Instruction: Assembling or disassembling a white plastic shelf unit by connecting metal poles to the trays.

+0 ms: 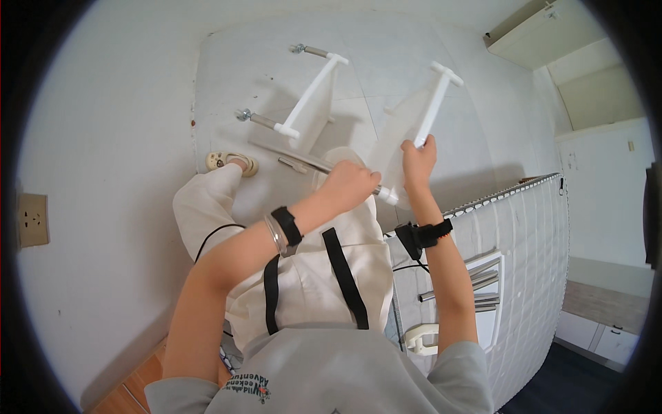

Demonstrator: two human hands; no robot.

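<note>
My left hand (353, 185) is closed around a long metal tube (296, 157) that slants across my lap. The tube's right end meets a white plastic corner socket (389, 196); how deep it sits inside cannot be made out. With my right hand (418, 164) I grip the edge of a white shelf panel (432, 110), held upright on its side above the floor. A second white shelf (308, 98) stands on its side at the far left, with short metal legs and casters (243, 115) on its left corners. Beside my left foot lies a short metal tube piece (293, 165).
On the right is a surface covered with a grey checked cloth (531, 228). It bears a white panel (491, 324), several metal tubes (486, 279) and a white plastic handle-like part (419, 339). A wall with a socket (33, 219) bounds the left. Cabinets (545, 34) stand at the far right.
</note>
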